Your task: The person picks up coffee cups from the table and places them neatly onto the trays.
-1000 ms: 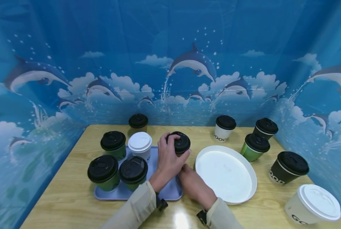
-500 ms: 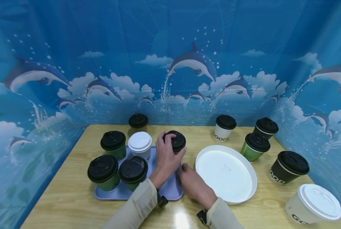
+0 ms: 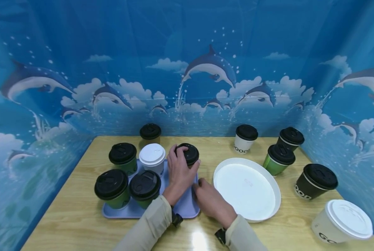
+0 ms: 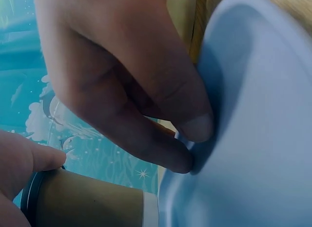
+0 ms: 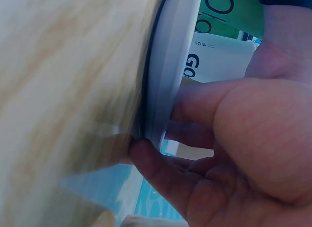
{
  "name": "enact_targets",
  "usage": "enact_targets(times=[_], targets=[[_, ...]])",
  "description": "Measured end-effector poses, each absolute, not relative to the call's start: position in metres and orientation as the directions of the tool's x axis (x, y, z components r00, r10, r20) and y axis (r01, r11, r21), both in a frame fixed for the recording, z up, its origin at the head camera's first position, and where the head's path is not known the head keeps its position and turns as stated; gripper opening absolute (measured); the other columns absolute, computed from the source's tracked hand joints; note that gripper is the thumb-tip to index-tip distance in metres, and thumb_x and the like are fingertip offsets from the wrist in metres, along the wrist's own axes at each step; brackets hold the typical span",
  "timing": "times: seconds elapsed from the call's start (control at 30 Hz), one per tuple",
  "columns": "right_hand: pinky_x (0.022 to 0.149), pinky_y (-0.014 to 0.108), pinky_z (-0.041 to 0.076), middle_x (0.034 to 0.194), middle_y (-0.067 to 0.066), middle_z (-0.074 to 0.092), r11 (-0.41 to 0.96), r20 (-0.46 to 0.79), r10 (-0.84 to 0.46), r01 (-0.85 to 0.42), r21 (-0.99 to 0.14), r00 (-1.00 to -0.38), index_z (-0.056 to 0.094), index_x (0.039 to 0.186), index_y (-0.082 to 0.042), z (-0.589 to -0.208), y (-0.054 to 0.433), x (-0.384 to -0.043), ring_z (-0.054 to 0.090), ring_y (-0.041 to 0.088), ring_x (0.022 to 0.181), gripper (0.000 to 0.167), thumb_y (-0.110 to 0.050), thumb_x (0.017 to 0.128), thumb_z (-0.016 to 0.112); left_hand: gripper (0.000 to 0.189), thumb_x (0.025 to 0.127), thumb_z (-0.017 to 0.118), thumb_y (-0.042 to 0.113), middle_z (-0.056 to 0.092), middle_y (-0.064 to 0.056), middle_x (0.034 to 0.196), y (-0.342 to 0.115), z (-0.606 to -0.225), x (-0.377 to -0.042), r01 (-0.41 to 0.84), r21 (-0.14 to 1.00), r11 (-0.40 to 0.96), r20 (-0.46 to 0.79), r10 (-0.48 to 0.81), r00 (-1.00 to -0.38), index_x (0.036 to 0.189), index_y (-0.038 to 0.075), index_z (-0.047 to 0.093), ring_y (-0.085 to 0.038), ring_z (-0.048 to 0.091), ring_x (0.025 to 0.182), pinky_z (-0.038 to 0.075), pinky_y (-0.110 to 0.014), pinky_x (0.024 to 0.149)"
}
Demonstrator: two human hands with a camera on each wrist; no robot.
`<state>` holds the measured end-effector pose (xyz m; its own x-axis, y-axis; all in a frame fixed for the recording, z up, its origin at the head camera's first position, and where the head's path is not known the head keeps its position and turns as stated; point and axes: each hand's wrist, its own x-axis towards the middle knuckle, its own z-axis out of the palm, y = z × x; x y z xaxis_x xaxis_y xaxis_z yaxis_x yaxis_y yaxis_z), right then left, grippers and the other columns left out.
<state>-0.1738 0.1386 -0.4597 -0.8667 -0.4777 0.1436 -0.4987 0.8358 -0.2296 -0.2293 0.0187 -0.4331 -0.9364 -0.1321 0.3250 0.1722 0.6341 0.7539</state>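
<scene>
My left hand grips a brown paper cup by its black lid from above. The cup's base sits right at the floor of the lavender tray, towards its back right corner. My right hand pinches the tray's right edge, fingers and thumb either side of the rim in the left wrist view. Also on the tray are a white-lidded cup and three green cups with black lids, at the front left, front middle and back left.
Right of the tray lies a round white dish. Several lidded cups stand beyond it, among them a white one, a green one, a black one and a large white-lidded one. Another cup stands behind the tray.
My left hand has moved a little to the left with the brown cup, further over the tray. The right hand has stayed at the tray's edge.
</scene>
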Motion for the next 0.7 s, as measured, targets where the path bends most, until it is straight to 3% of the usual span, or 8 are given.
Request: enact_targets(times=[0.7], targets=[[0.064,0.041,0.051,0.096,0.019,0.059,0.832,0.162,-0.476,-0.502,-0.235,-0.864,0.067,0.109,0.005,-0.4602,0.1383,-0.1750,0.057,0.025,0.075,0.017,-0.008,0.100,0.062,0.059,0.089,0.082,0.031,0.026,-0.022,0.161,0.0183,-0.4399,-0.2325,0.127,0.764,0.632,0.292,-0.164,-0.942,0.135,0.012,0.052,-0.041,0.033,0.144,0.035,-0.058,0.113]])
